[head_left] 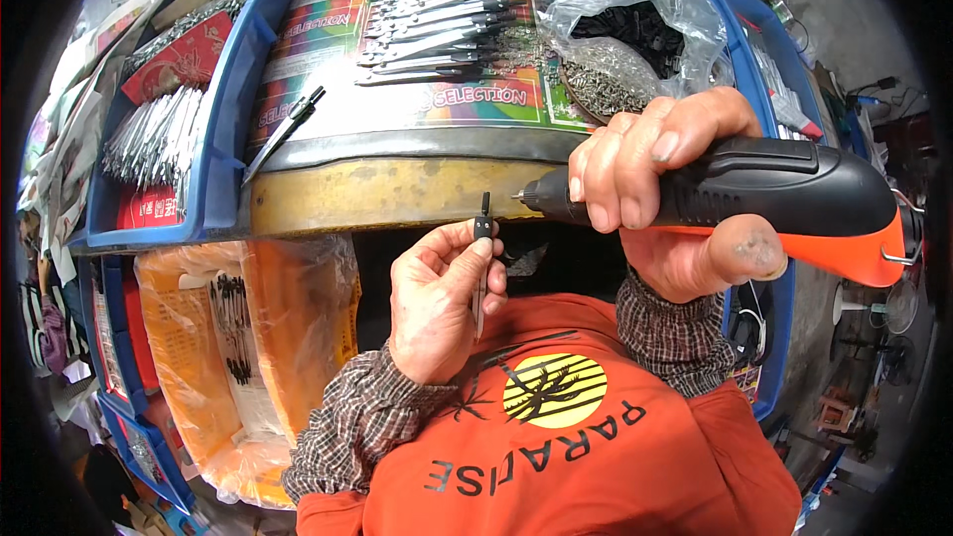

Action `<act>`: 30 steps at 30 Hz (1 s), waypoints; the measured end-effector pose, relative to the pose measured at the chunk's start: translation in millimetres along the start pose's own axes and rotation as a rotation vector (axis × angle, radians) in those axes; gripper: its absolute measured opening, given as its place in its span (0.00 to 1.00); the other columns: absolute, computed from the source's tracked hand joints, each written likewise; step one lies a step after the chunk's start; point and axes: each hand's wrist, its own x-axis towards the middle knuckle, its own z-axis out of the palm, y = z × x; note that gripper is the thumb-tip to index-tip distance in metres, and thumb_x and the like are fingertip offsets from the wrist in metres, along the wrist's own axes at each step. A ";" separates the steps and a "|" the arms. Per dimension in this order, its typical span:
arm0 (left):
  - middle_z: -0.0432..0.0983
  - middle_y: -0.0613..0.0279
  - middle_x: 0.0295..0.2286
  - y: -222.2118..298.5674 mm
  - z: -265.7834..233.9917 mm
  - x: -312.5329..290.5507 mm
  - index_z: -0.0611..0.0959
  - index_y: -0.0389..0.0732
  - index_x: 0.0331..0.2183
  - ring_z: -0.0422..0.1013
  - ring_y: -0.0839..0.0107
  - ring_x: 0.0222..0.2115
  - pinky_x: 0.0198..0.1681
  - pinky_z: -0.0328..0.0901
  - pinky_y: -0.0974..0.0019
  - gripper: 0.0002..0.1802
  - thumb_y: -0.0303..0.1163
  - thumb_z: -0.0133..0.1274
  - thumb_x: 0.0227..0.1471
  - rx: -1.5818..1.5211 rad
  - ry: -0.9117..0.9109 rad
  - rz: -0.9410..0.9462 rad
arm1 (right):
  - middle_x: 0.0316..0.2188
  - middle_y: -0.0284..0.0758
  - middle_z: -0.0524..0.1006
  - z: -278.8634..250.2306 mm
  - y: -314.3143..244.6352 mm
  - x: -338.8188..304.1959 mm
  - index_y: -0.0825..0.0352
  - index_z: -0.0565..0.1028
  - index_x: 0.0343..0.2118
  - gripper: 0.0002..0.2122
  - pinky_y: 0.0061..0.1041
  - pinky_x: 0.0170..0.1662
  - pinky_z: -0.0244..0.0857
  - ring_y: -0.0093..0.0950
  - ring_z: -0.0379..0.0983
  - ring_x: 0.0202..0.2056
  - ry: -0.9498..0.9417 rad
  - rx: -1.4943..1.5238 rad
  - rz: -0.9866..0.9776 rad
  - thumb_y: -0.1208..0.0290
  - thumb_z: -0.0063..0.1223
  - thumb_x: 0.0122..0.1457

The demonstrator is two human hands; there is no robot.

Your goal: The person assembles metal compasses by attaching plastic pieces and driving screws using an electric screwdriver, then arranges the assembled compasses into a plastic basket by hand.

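Slim tool (pixel 483 227) | axis outward from torso (pixel 635 347), tip (pixel 485 202) foremost | left hand (pixel 437 293) pinching it | right hand (pixel 650 159) gripping screwdriver (pixel 764 189)

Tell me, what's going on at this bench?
A person's left hand holds a slim black-headed piece upright, while the right hand grips an electric screwdriver. Its tip points toward the black head but is apart from it. Similar slim pieces lie massed on the bench, near a heap of small metal parts.
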 end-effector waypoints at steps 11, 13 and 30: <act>0.69 0.62 0.23 -4.3 2.2 6.0 0.72 0.32 0.31 0.64 0.79 0.18 0.16 0.60 0.77 0.04 0.22 0.46 0.51 0.011 0.042 0.020 | 0.16 0.28 0.67 0.3 4.7 0.2 0.65 0.63 0.34 0.31 0.24 0.26 0.63 0.21 0.65 0.17 -0.072 0.042 0.009 0.38 0.51 0.42; 0.69 0.62 0.23 -5.8 3.5 5.9 0.71 0.32 0.31 0.64 0.80 0.18 0.15 0.59 0.79 0.04 0.23 0.46 0.51 0.054 0.070 0.037 | 0.16 0.28 0.67 1.8 5.0 0.4 0.65 0.63 0.34 0.31 0.24 0.26 0.63 0.21 0.66 0.17 -0.077 0.049 0.021 0.39 0.52 0.42; 0.69 0.63 0.20 -8.2 1.8 7.2 0.71 0.33 0.31 0.61 0.81 0.16 0.14 0.54 0.80 0.05 0.25 0.47 0.52 0.069 0.070 0.047 | 0.15 0.29 0.68 5.7 12.2 1.8 0.66 0.63 0.33 0.31 0.25 0.26 0.64 0.22 0.66 0.17 -0.115 0.086 0.085 0.40 0.54 0.41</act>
